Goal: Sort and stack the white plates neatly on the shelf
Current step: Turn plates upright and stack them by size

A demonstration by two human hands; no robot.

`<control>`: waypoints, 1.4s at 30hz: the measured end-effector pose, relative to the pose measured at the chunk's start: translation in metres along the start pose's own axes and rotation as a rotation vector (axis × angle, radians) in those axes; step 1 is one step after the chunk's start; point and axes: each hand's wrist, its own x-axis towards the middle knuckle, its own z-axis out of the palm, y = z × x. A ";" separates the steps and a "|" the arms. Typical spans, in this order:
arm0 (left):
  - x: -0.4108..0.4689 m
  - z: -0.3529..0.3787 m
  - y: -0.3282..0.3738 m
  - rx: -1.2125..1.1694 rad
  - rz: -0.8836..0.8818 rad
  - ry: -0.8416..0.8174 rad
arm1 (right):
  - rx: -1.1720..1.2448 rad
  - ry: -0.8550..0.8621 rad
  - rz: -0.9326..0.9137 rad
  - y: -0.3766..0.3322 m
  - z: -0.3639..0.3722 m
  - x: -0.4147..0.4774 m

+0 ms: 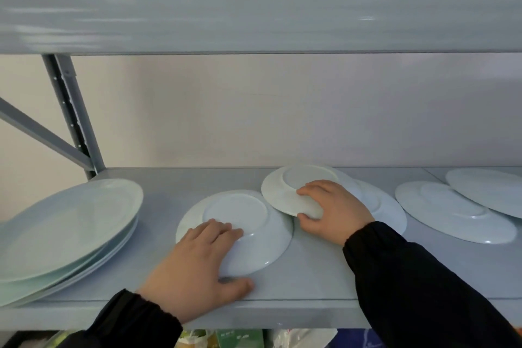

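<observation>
Black sleeves [423, 291] nearest. My left hand [197, 265] at front of shelf [310, 277]: fingers together, flat over base of middle plate [254, 234], face-down, thumb tucked at near rim, pinching it. My right hand [336, 212] further back, fingers and thumb clamped on small plate [291, 192], face-down, tilted, edge over middle plate's rim. Another plate [387, 206] behind that hand. Plate stack [65, 229] left, face-up. Two big plates [452, 212] overlapping at right.
</observation>
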 end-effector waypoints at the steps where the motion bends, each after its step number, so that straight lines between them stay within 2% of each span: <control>1: -0.007 -0.002 0.001 0.016 0.009 0.009 | -0.003 0.000 0.010 0.001 0.000 0.000; 4: -0.026 -0.003 0.000 0.133 0.062 0.064 | -0.025 -0.052 0.053 0.005 -0.001 0.000; 9: -0.046 -0.008 -0.001 0.196 0.192 0.025 | -0.020 -0.087 0.075 0.005 -0.003 0.001; 12: -0.051 -0.014 0.004 0.281 0.186 0.036 | -0.008 -0.090 0.086 0.005 -0.005 0.000; 16: -0.051 -0.036 0.005 0.282 0.085 0.160 | 0.021 -0.072 0.090 0.005 -0.004 -0.002; 22: -0.027 -0.059 0.000 -0.084 -0.091 0.488 | 0.056 -0.035 0.102 0.004 -0.005 -0.003; 26: -0.008 -0.055 0.002 -0.435 -0.311 0.628 | 0.086 0.006 0.122 0.003 -0.004 -0.002; 30: 0.009 -0.035 -0.010 -0.700 -0.539 0.565 | 0.110 0.039 0.146 0.003 -0.005 -0.001; 32: 0.015 -0.023 -0.019 -0.755 -0.623 0.527 | 0.119 0.039 0.148 0.004 -0.006 -0.001; 35: 0.021 -0.015 -0.027 -0.766 -0.661 0.495 | 0.125 0.030 0.147 0.004 -0.006 -0.001; 38: 0.028 -0.010 -0.033 -0.659 -0.642 0.440 | 0.122 0.028 0.150 0.004 -0.007 0.000; 42: 0.035 -0.003 -0.042 -0.375 -0.494 0.242 | 0.109 0.006 0.156 0.002 -0.008 0.000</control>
